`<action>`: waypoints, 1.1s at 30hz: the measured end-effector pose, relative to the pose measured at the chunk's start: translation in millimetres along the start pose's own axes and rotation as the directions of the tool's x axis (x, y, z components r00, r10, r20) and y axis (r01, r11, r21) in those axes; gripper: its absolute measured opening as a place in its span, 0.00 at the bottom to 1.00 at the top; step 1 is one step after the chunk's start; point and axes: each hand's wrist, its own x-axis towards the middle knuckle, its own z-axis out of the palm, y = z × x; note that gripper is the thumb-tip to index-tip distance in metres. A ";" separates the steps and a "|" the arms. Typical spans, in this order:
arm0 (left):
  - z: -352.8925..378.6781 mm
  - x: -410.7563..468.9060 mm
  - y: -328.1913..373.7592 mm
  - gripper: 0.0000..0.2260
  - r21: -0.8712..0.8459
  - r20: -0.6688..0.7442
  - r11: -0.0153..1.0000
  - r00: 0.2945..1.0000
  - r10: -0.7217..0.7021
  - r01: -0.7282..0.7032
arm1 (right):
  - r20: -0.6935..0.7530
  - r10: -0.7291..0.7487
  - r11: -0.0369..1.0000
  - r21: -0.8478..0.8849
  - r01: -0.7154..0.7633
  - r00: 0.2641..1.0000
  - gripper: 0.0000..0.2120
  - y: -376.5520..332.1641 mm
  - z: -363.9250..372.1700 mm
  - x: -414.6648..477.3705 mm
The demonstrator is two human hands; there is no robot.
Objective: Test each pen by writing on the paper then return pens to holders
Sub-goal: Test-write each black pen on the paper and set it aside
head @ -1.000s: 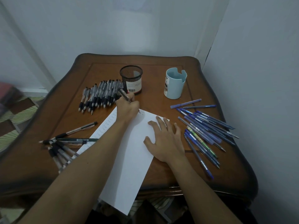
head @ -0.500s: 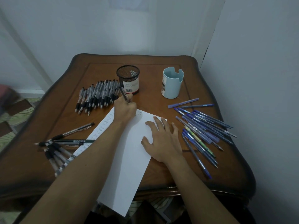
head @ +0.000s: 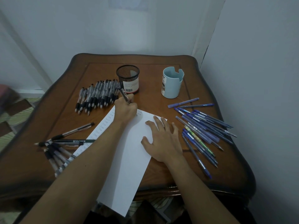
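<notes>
The left hand (head: 127,109) has its fingers curled tightly around a slim grey pen with a clear barrel (head: 123,95), and the tip meets the far end of the long white sheet of paper (head: 129,159). The right hand (head: 162,141) lies flat on the paper's right edge with the fingers spread, gripping nothing. A column of small handwritten words runs along the sheet's left side. Behind the hands stand a round black wire-mesh holder (head: 127,75) and a smooth light blue plastic holder with a notched rim (head: 172,85). On the glossy brown wooden table (head: 161,65), a neat row of clear pens with black rubber grips (head: 97,96) lies left of the mesh holder, and a loose heap of thin blue pens (head: 202,126) lies at the right.
</notes>
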 end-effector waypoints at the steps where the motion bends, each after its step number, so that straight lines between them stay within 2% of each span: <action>1: 0.0 0.0 -0.3 0.07 -0.005 0.007 1.000 1.000 0.005 -0.005 | -0.006 -0.001 1.000 0.005 0.001 1.000 0.32 -0.1 0.4 -0.3; 11: 0.9 -1.6 -1.8 0.05 0.005 0.037 0.998 0.998 0.055 -0.055 | -0.003 0.005 1.000 -0.009 -0.005 1.000 0.32 0.0 1.1 -0.1; 17: 0.6 -5.7 4.7 0.15 -0.003 0.044 0.998 0.997 0.062 -0.062 | -0.007 0.002 1.000 -0.005 -0.002 1.000 0.32 -0.2 0.9 -0.6; 23: 0.2 -9.7 6.5 0.11 0.008 0.048 0.995 0.994 0.101 -0.101 | -0.002 0.001 1.000 -0.008 -0.001 1.000 0.31 0.5 1.6 -0.3; 26: -1.7 -10.3 10.9 0.17 0.019 0.025 0.997 0.997 0.077 -0.078 | 0.000 0.000 1.000 -0.014 0.000 1.000 0.31 0.0 2.0 -0.1; 29: -3.5 -5.8 8.7 0.15 0.009 0.009 1.000 1.000 0.021 -0.021 | 0.001 0.001 1.000 -0.011 -0.001 1.000 0.32 -0.3 0.8 -0.7; 33: -5.0 -3.9 8.9 0.11 -0.083 -0.089 0.996 0.995 -0.051 0.044 | 0.001 0.002 1.000 -0.008 -0.001 1.000 0.31 -0.4 0.2 -1.4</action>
